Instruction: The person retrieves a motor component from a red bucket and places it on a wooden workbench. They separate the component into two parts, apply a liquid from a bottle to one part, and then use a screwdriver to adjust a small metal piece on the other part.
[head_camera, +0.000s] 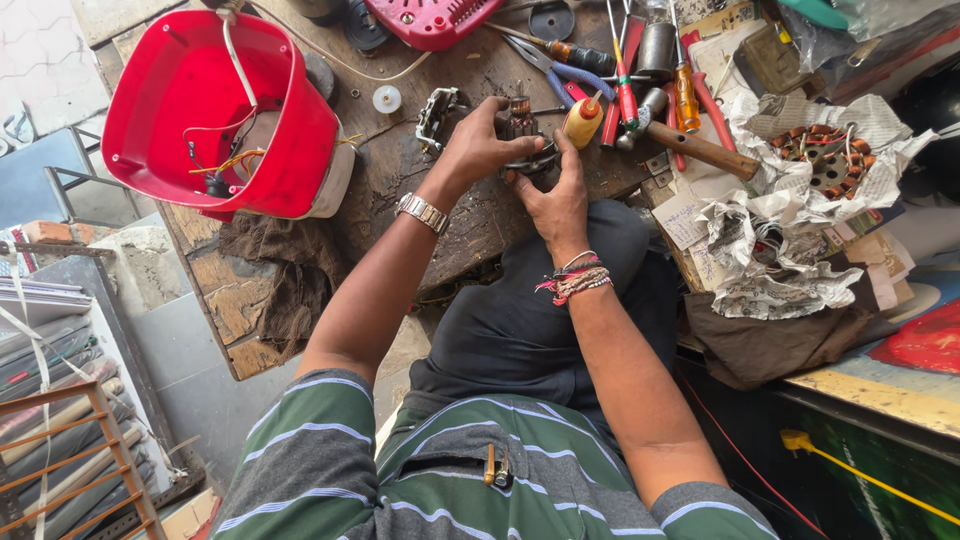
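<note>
Both hands close their grip on one small motor armature (520, 135): the left hand (478, 150), with a metal watch at the wrist, wraps its fingers over the near-left side, and the right hand (556, 200), thread bands at the wrist, pinches the right side with thumb and forefinger pressed to it. The armature sits just above the near edge of the worn wooden counter (400, 170), over the person's lap. Its long axis seems to run from near to far, with the copper-coloured end pointing away from the person, though the fingers hide most of it.

As a judgement, the work looks to be midway. The appliance is already apart: the red housing (215, 110) lies on its side to the far left with loose wires showing inside, and a small metal bracket (438, 115) lies just left of the hands. Nothing is reassembled yet.

To the right of the hands lie a wooden-handled hammer (700, 148) and several screwdrivers (625, 95). Further right, a wound stator (825, 158) rests on crumpled newspaper (780, 260). At the far edge sits another red cover (430, 20).
</note>
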